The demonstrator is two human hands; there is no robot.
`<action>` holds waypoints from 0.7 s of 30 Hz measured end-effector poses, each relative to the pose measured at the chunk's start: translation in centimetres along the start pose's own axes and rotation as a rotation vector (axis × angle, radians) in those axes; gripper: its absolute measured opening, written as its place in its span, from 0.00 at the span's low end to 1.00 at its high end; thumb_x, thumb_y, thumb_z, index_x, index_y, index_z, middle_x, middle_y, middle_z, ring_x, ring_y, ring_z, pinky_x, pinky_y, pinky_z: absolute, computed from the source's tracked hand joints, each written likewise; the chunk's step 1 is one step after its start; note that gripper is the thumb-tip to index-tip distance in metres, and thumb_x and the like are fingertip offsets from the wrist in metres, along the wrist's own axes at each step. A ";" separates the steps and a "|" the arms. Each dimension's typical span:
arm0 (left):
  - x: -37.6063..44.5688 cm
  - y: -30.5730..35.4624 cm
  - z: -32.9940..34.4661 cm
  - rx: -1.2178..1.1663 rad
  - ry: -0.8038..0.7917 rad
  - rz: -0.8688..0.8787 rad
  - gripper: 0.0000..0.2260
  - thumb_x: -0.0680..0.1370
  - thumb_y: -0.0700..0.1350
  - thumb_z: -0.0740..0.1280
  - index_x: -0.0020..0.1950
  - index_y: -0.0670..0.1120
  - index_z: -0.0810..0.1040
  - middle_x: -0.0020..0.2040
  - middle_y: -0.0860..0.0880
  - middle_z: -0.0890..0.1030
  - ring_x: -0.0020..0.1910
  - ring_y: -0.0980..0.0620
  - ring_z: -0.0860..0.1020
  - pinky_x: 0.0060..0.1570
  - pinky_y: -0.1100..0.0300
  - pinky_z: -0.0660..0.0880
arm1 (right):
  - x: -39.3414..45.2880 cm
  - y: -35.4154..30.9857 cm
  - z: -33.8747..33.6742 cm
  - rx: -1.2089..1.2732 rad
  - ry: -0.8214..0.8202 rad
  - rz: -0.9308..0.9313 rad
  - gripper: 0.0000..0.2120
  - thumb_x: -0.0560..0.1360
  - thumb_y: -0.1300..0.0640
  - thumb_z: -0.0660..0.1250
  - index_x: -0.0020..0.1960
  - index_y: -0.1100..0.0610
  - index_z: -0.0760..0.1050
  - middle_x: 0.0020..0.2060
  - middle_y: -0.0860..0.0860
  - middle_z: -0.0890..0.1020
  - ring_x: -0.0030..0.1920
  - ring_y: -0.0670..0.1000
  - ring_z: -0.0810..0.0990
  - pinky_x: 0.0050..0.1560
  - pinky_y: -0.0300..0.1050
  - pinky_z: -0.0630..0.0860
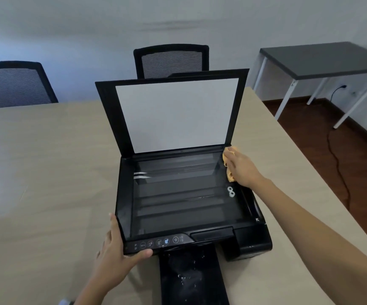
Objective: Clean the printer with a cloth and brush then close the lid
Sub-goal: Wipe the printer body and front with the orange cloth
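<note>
A black printer (253, 238) stands on a beige table (46, 172). Its scanner lid (176, 113) is raised upright, white inside. The scanner glass (178, 194) lies exposed. My right hand (242, 168) presses an orange cloth (229, 176) flat on the far right corner of the glass, by the lid hinge. My left hand (114, 254) grips the printer's front left corner, thumb on the control panel (158, 243). The black output tray (189, 276) sticks out at the front, speckled with dust. No brush is visible.
Two black mesh chairs (171, 60) (13, 84) stand behind the table. A dark side table (323, 60) with white legs is at the right, over a wood floor with a black cable (341, 172) running from a wall socket.
</note>
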State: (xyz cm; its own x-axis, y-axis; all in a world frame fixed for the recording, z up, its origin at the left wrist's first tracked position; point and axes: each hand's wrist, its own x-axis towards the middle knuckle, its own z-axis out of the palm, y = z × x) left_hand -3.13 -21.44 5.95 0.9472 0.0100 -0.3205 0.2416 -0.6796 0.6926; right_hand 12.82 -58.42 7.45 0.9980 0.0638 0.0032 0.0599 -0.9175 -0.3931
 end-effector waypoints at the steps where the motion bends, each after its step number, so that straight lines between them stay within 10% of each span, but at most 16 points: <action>1: 0.0 0.0 0.0 0.008 0.001 0.001 0.61 0.63 0.61 0.76 0.71 0.57 0.25 0.77 0.45 0.56 0.75 0.44 0.60 0.71 0.43 0.64 | -1.2 0.3 0.1 -0.014 -0.007 -0.005 0.17 0.82 0.61 0.54 0.69 0.64 0.69 0.72 0.61 0.68 0.70 0.63 0.67 0.69 0.48 0.62; 7: 0.0 0.0 0.0 0.000 0.000 -0.004 0.60 0.57 0.69 0.70 0.65 0.63 0.22 0.75 0.45 0.60 0.73 0.44 0.64 0.70 0.43 0.65 | -11.6 2.2 1.6 -0.067 -0.001 -0.002 0.19 0.81 0.60 0.57 0.72 0.54 0.68 0.73 0.52 0.68 0.64 0.60 0.69 0.68 0.51 0.65; 21: -0.3 0.4 -0.5 -0.002 -0.023 -0.012 0.61 0.62 0.63 0.75 0.69 0.61 0.23 0.77 0.46 0.57 0.74 0.45 0.62 0.71 0.43 0.64 | -0.8 0.5 0.1 -0.156 -0.010 0.013 0.18 0.75 0.69 0.61 0.64 0.63 0.72 0.67 0.60 0.73 0.64 0.61 0.72 0.60 0.49 0.65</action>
State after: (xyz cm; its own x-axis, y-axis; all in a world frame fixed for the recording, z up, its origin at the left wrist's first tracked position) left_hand -3.22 -21.39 6.63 0.9391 0.0008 -0.3437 0.2531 -0.6783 0.6898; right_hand 12.04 -58.90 7.19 0.9984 0.0548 -0.0099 0.0507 -0.9680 -0.2457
